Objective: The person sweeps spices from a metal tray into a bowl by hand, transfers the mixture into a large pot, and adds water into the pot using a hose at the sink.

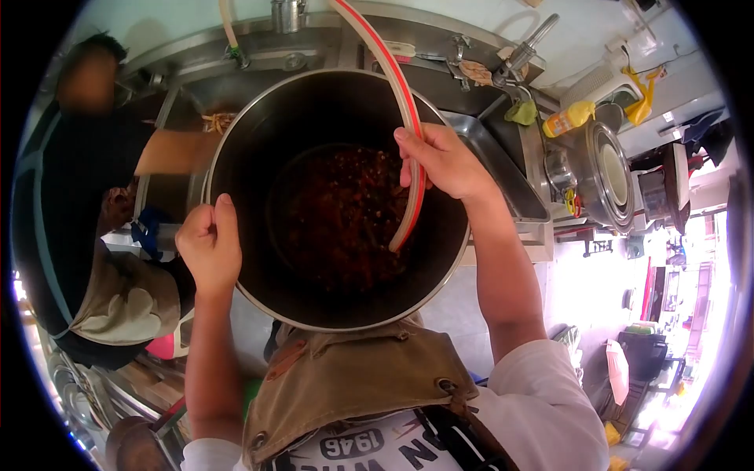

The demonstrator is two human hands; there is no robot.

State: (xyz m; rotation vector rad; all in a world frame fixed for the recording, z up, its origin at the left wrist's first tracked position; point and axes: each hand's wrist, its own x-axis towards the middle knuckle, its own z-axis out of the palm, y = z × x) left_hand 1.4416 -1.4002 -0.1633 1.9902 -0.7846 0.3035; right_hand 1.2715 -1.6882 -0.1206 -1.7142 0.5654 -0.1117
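Note:
A large dark-walled pot (255,149) with a bright metal rim is tilted toward me in the head view. Reddish-brown liquid with dark bits (338,212) lies in its bottom. My left hand (210,243) is closed at the pot's left rim, thumb up along the edge; its fingertips are partly hidden. My right hand (444,161) is wrapped round a clear hose (397,74) with a red stripe. The hose comes down from the top of the view, and its free end hangs inside the pot, over the liquid. No water stream is plain to see.
A co-worker (86,188) in dark clothes stands at left, one arm reaching behind the pot toward the sink (169,110). A metal tray (491,157) is at right. Farther right are a yellow bottle (569,119) and stacked metal bowls (601,196). A tap (518,59) stands at the back.

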